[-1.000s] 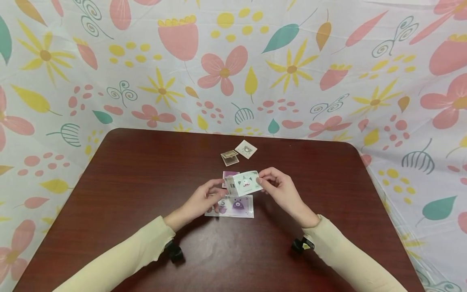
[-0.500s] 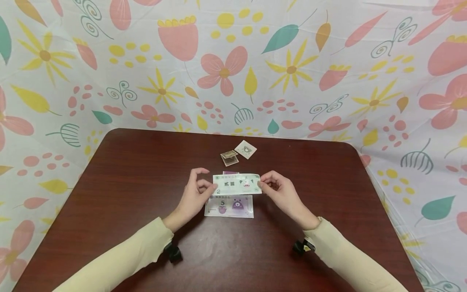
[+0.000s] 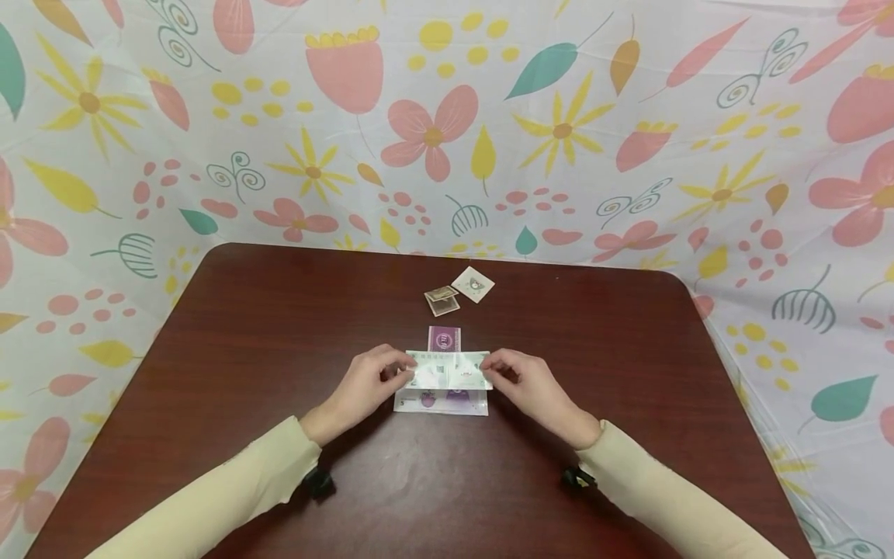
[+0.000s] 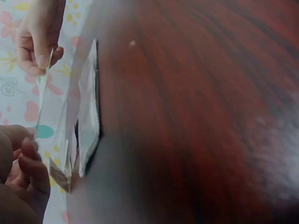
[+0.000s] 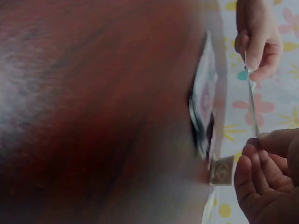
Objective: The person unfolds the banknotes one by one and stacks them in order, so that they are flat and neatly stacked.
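A green-white toy banknote is stretched between both hands in the head view. My left hand pinches its left end, and my right hand pinches its right end. Both wrist views show it nearly edge-on, held above the table. Under and in front of it lies a purple-white toy banknote on the table, its upper part covered by the green one. Just behind them is a folded purple note, partly hidden.
Farther back on the brown table lie a folded brownish note, partly raised, and a folded whitish note. A flower-print cloth hangs around the table's back and sides.
The left hand first reached across the green note, then took its left end. Since then both hands have drawn it lower and nearer, over the purple-white note, uncovering the folded purple one.
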### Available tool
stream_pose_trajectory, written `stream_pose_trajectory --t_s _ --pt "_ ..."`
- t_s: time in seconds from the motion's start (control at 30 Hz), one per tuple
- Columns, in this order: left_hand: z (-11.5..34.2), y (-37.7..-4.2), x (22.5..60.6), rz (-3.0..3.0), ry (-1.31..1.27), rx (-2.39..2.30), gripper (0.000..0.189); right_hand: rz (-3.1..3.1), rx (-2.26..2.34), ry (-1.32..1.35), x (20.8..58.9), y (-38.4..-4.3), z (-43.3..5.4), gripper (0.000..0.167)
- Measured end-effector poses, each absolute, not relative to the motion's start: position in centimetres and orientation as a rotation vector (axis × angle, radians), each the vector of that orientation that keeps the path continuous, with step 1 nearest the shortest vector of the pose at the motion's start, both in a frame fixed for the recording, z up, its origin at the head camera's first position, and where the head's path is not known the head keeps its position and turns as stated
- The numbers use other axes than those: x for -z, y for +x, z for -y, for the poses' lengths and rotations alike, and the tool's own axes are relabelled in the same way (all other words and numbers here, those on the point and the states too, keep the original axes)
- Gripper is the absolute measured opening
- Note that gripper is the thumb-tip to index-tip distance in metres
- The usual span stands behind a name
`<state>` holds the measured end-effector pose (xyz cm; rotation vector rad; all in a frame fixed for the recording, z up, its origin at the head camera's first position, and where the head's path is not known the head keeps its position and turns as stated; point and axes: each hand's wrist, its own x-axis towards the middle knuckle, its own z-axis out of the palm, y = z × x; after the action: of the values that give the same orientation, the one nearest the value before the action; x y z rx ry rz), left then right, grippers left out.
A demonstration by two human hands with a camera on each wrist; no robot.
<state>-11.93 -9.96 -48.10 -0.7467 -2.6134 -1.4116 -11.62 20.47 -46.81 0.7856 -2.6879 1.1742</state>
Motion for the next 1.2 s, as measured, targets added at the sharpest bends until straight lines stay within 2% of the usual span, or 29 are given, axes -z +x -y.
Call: stream_pose_trajectory --t_s 0.3,0.5,1.2 --pt "10.4 -11.4 49.3 2.73 -0.858 1.159 0.01 2.768 -1.04 0.885 48.3 -10.9 -19.5 0.013" --pt "10.3 -11.1 50.1 2.753 -0.822 0.982 0.011 2.8 -1.008 0.906 48.9 -10.8 -18.9 0.012" --pt "10.4 -11.2 49.5 2.884 -0.786 0.867 0.011 2.914 -0.89 0.923 48.4 -11.4 -18.5 0.01"
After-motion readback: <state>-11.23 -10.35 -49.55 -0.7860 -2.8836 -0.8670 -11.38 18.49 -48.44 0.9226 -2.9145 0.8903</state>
